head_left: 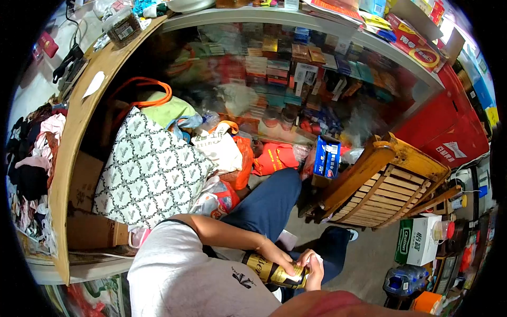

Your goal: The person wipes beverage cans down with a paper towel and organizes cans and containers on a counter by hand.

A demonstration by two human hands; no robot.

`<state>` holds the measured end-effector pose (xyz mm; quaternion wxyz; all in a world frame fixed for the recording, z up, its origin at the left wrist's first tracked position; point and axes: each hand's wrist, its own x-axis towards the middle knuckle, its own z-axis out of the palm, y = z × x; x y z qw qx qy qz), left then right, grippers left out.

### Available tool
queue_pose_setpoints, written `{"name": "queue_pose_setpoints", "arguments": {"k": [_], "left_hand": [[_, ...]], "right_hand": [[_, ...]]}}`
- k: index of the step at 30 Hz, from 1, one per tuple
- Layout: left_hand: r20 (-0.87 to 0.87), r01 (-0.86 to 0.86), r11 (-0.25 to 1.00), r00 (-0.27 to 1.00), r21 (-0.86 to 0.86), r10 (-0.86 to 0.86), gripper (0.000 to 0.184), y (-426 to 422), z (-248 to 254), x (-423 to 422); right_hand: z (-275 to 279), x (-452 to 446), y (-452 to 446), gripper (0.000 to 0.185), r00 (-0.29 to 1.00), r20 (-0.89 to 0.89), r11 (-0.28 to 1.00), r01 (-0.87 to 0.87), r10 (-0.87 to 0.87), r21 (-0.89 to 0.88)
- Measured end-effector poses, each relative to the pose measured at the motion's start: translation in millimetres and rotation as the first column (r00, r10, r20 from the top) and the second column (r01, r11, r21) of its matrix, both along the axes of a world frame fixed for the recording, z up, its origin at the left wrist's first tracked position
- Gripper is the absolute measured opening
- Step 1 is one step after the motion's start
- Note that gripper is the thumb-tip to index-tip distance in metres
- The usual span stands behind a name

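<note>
A gold and black can [257, 265] with large lettering lies tilted across my lap. My left hand [282, 260] is wrapped over its side, near the right end. At that end my right hand [315, 272] is closed, with a small white tissue-like piece [318, 258] showing between its fingers. It is right beside the can; whether it also grips the can's end is hard to see. My legs in dark blue trousers [264, 211] are bent underneath.
A wooden slatted folding chair [380, 193] stands to the right. Ahead is a glass display case [232, 68] full of small boxes. A large patterned bag [153, 169] and several plastic bags fill the left. Bottled water [404, 280] and a green-white carton [417, 240] sit at the lower right.
</note>
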<state>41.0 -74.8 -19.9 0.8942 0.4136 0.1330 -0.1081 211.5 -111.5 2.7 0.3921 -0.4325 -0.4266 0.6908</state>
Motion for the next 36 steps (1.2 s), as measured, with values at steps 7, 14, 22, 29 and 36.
{"name": "queue_pose_setpoints", "arguments": {"k": [7, 14, 22, 29, 36], "left_hand": [[0.065, -0.003, 0.997, 0.998, -0.072, 0.007, 0.049, -2.9, -9.1, -1.4], [0.053, -0.035, 0.999, 0.998, -0.007, 0.035, 0.052, 0.8, 0.5, -1.0], [-0.090, -0.235, 0.957, 0.971, -0.167, 0.223, 0.054, 4.6, -14.5, -6.8], [-0.061, -0.108, 0.986, 0.993, -0.128, 0.101, 0.051, 7.9, -15.0, -6.8], [-0.041, -0.134, 0.987, 0.991, -0.087, 0.131, 0.046, 6.6, -16.9, -5.8]], "right_hand": [[-3.6, -9.3, 2.0, 0.041, 0.993, -0.077, 0.995, 0.089, -0.093, -0.054], [-7.7, 2.1, 16.2, 0.041, 0.964, 0.041, 0.961, 0.266, -0.263, -0.072], [14.1, 12.7, 4.5, 0.050, 0.966, 0.045, 0.944, 0.240, -0.256, 0.227], [3.1, -7.0, -6.2, 0.045, 0.975, 0.185, 0.973, 0.081, -0.122, 0.214], [-3.4, -2.8, 5.9, 0.039, 0.974, 0.223, 0.994, 0.005, -0.030, 0.111]]}}
